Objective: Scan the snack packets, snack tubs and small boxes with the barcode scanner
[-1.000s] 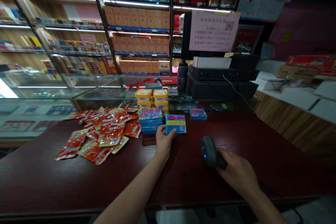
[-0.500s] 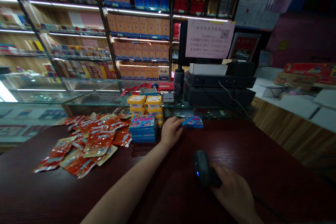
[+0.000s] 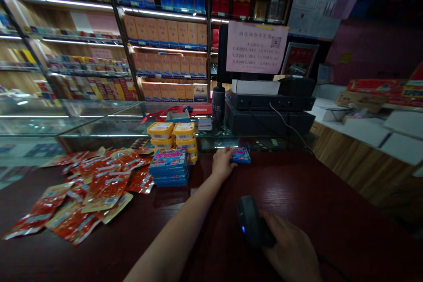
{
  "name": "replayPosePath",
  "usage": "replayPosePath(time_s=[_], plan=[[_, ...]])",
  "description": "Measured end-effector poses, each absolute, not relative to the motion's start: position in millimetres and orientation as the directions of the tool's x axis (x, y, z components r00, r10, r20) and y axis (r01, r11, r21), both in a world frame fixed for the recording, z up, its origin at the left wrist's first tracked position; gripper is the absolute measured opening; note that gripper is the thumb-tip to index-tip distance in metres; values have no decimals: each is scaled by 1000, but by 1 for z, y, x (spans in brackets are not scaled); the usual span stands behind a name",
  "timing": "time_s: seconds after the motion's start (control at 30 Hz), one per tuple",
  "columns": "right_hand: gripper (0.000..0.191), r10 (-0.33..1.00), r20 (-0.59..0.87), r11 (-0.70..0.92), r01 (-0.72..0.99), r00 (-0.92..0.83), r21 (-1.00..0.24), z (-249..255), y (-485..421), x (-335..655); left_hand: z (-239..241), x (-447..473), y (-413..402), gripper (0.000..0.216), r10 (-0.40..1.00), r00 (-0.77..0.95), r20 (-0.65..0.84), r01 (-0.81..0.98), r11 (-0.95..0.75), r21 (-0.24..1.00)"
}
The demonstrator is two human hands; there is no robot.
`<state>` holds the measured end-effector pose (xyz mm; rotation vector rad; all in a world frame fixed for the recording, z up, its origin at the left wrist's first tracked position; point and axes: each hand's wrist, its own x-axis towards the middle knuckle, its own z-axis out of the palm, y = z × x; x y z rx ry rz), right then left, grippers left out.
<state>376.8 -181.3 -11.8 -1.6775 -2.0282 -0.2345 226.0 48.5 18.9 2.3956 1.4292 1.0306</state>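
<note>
My left hand (image 3: pixel 223 164) reaches forward across the counter, its fingers curled at the left end of the flat blue packet (image 3: pixel 241 155) in a small pile. Part of that packet is hidden behind the fingers. In my right hand (image 3: pixel 291 242), low in the view, is a dark handheld barcode scanner (image 3: pixel 249 220) with a small blue light lit. Left of my left hand stands a taller stack of similar blue packets (image 3: pixel 169 167). Behind it are stacked yellow tubs (image 3: pixel 185 131) with white lids.
Orange-red foil pouches (image 3: pixel 105 185) lie heaped on the left of the dark wooden counter (image 3: pixel 297 198). At the back are a black bottle (image 3: pixel 218 105), a cash drawer (image 3: pixel 271 121) and a screen covered by a pink paper sign (image 3: pixel 253 47). Boxed goods fill shelves behind.
The packet in my left hand was tilted above the small pile; now it lies down level with it. The scanner remains in my right hand. The view has shifted a little to the right.
</note>
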Motion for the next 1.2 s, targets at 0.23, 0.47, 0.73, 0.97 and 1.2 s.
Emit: replayPosePath(time_s=[0.23,0.47,0.73,0.97,1.2], plan=[[40,905,409,212,958,-117,-195,-9,-181,377,9,213,50,14,908,105,407,704,-356,614],[41,910,400,187,968,-106,-168,-12,-182,376,13,229,48,11,923,82,376,780,-294,552],[38,912,388,214,962,-133,-172,-16,-182,379,14,221,37,26,903,168,394,745,-378,550],[37,843,515,267,952,-156,-149,-29,-184,383,41,168,-33,28,750,317,580,760,-567,319],[34,853,501,240,962,-143,-134,-25,-188,381,44,112,-80,46,663,-15,749,961,-197,194]])
